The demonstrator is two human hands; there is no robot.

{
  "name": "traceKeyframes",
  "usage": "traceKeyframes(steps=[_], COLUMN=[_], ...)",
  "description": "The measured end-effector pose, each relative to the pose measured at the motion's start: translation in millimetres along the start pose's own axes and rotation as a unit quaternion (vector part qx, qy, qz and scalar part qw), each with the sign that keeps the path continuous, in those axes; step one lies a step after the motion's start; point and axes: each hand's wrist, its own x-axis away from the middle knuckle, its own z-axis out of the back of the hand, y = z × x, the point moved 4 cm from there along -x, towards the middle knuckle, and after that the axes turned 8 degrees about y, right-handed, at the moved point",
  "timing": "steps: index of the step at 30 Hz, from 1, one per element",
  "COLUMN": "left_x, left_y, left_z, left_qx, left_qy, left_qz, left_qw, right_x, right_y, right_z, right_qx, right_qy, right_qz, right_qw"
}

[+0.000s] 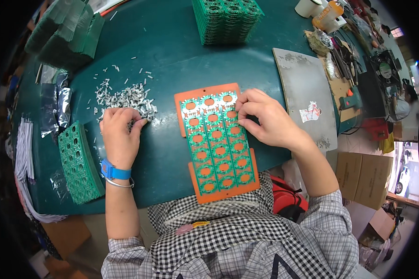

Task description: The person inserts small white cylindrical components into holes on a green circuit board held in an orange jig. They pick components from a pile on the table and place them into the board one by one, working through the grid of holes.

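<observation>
A green circuit board panel (213, 148) with rows of oval cut-outs lies on an orange plate-like fixture (209, 197) in front of me. At the panel's upper right edge is my right hand (269, 118), its thumb and fingers pinched together; whatever is between the fingertips is too small to make out. My left hand (121, 132), with a blue wrist strap (116, 172), reaches to the near edge of a heap of small silvery-white parts (128, 98). Its fingers are curled in toward the thumb, and anything they hold is hidden.
A tall stack of green panels (228, 23) stands at the far side, more stacked boards (67, 35) far left. Another panel stack (79, 162) and white cable bundles (25, 149) lie on the left. A grey metal plate (307, 93) is at right; tools (342, 60) lie beyond it.
</observation>
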Motion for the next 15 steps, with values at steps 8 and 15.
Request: traceKeyframes(steps=[8,15], left_x=[2,8], left_y=[-4,-16], left_z=[-3,-12], left_qx=[0.172,0.33], left_qy=[0.004,-0.017], left_qz=[0.167,0.214], left_qw=[0.971,0.919], right_x=[0,3], right_y=[-3,-7], right_z=[-2,-9], right_qx=[0.025,0.053], right_qy=[0.012,0.05], right_qz=[0.026,0.055], right_qw=[0.999,0.996])
